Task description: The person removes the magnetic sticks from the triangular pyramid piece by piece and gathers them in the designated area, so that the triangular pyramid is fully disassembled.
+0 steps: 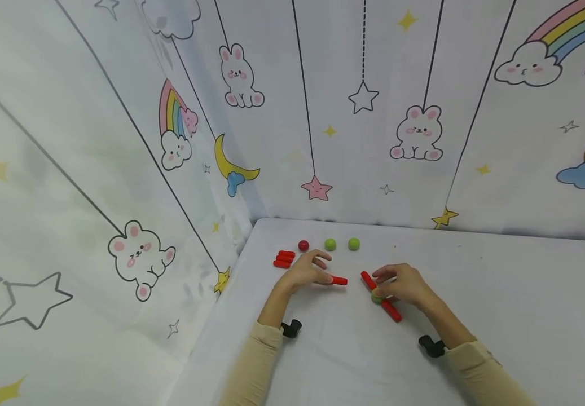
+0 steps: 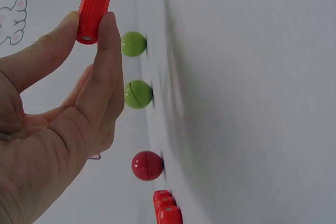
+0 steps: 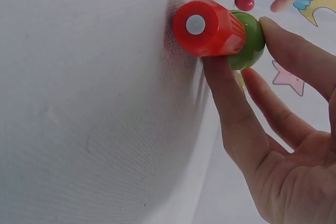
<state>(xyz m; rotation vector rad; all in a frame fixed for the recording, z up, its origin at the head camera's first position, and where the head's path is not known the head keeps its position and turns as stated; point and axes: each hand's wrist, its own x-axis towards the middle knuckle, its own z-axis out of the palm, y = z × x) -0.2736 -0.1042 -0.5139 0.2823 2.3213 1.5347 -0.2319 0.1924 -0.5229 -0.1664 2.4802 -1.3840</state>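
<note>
My left hand pinches a short red ribbed rod between thumb and fingers, raised off the white tabletop. The rod's visible end has a small pale metallic disc. To its right, my right hand pinches a glossy green ball between thumb and fingers. One red rod extends from the ball on the far side and another red rod on the near side, roughly in line. In the right wrist view the near rod's pale round end faces the camera and hides part of the ball.
Beyond the left hand, a red ball, a green ball and a second green ball stand in a row. Several red rods lie side by side at left. A patterned curtain hangs behind the white table.
</note>
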